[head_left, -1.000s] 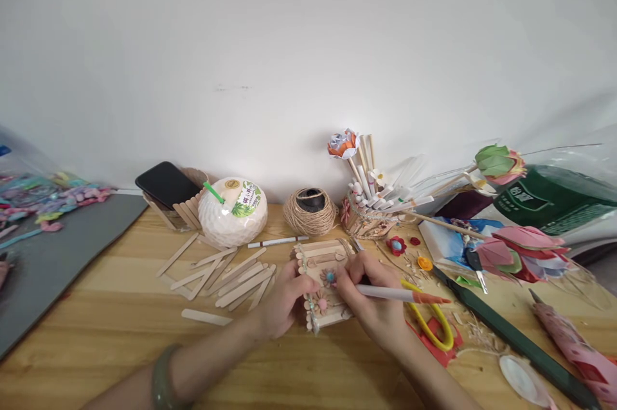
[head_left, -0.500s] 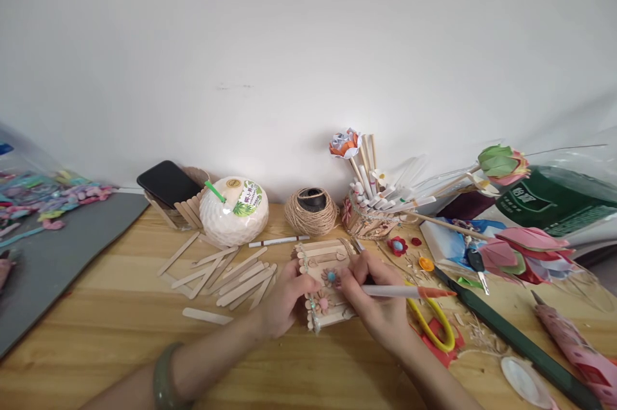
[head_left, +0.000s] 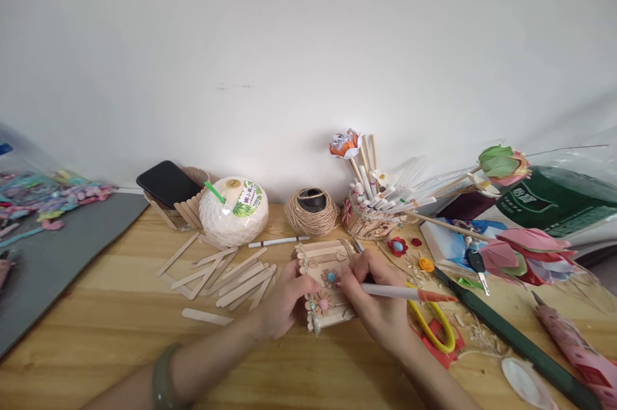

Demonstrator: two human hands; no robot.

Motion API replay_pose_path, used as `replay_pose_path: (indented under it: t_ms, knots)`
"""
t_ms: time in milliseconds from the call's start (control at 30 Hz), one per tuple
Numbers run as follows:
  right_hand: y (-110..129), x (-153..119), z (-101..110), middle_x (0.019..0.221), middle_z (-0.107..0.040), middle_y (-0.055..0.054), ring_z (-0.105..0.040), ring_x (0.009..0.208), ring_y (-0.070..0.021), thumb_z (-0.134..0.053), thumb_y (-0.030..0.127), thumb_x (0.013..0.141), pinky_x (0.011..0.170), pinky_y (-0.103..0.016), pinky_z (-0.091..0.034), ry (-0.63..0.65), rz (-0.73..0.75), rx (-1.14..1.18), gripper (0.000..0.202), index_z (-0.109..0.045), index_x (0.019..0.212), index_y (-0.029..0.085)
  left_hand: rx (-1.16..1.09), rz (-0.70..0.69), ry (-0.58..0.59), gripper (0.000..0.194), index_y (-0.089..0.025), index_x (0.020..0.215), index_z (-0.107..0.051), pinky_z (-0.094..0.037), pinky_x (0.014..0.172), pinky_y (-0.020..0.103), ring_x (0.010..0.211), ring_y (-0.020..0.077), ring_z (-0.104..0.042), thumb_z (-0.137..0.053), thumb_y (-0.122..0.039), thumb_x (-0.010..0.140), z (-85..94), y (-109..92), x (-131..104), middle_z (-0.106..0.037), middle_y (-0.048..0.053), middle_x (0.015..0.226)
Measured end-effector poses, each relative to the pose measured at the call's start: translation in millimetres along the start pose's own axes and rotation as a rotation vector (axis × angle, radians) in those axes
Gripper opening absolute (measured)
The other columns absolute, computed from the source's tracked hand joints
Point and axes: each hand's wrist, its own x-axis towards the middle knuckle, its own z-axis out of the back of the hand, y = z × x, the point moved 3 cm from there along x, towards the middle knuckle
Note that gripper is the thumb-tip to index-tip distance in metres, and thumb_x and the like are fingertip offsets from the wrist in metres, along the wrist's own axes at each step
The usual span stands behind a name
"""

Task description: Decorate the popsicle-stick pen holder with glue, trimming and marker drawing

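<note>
A small box made of wooden craft sticks (head_left: 324,262) is held tilted above the table, with a blue-centred flower (head_left: 331,277) and a pink-centred flower (head_left: 322,303) on its face. My left hand (head_left: 289,297) grips its left side, thumb over the front edge. In my right hand (head_left: 378,301) is a marker pen (head_left: 405,292), white with an orange end pointing right. Its tip, mostly hidden by my fingers, is close to the blue-centred flower; whether it touches I cannot tell.
Loose craft sticks (head_left: 241,278) lie left of the box. Behind stand a wrapped coconut (head_left: 234,211), a twine ball (head_left: 312,212) and a holder of markers (head_left: 369,223). Rightward are yellow-handled scissors (head_left: 446,336), a dark green strip (head_left: 515,333) and a pink glue gun (head_left: 573,339).
The marker pen and my right fingers have shifted very slightly. My left hand and the craft-stick box look the same.
</note>
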Motion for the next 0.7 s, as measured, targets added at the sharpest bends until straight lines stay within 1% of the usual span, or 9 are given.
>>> replay_pose_path:
  t_ms: [300, 500, 600, 700]
  knots:
    - [0.1, -0.2, -0.6, 0.051, -0.033, 0.008, -0.03, 0.044, -0.0081, -0.052, 0.012, 0.079, 0.042, -0.022, -0.026, 0.031, 0.006, 0.005, 0.034, -0.029, 0.057, 0.022, -0.004, -0.012, 0.012, 0.017, -0.012, 0.067, -0.058, -0.038, 0.037, 0.018, 0.037, 0.0085, -0.05, -0.056, -0.014, 0.05, 0.7, 0.8, 0.9, -0.057, -0.003, 0.047]
    - [-1.3, -1.5, -0.8, 0.051, -0.031, 0.008, -0.029, 0.045, -0.0085, -0.052, 0.013, 0.08, 0.043, -0.022, -0.026, 0.027, -0.01, 0.018, 0.033, -0.029, 0.058, 0.023, -0.003, -0.011, 0.01, 0.018, -0.013, 0.069, -0.057, -0.039, 0.037, 0.018, 0.038, 0.0082, -0.05, -0.057, -0.014, 0.051, 0.5, 0.5, -0.1, -0.057, -0.003, 0.049]
    - [-0.9, -1.3, -0.7, 0.05, -0.032, 0.008, -0.03, 0.045, -0.0087, -0.052, 0.015, 0.08, 0.043, -0.023, -0.027, 0.043, -0.019, 0.036, 0.034, -0.029, 0.057, 0.023, -0.003, -0.009, 0.017, 0.018, -0.013, 0.069, -0.057, -0.038, 0.037, 0.018, 0.038, 0.0076, -0.05, -0.057, -0.014, 0.051, 0.4, 0.2, -0.2, -0.056, -0.003, 0.049]
    - [-1.7, -0.7, 0.1, 0.05, -0.036, 0.007, -0.033, 0.045, -0.0093, -0.052, 0.02, 0.083, 0.043, -0.022, -0.029, 0.026, -0.051, 0.073, 0.033, -0.03, 0.058, 0.023, 0.004, -0.008, 0.024, 0.017, -0.012, 0.068, -0.058, -0.038, 0.037, 0.018, 0.037, 0.0084, -0.05, -0.058, -0.015, 0.051, 0.9, 0.9, 0.7, -0.056, -0.003, 0.047]
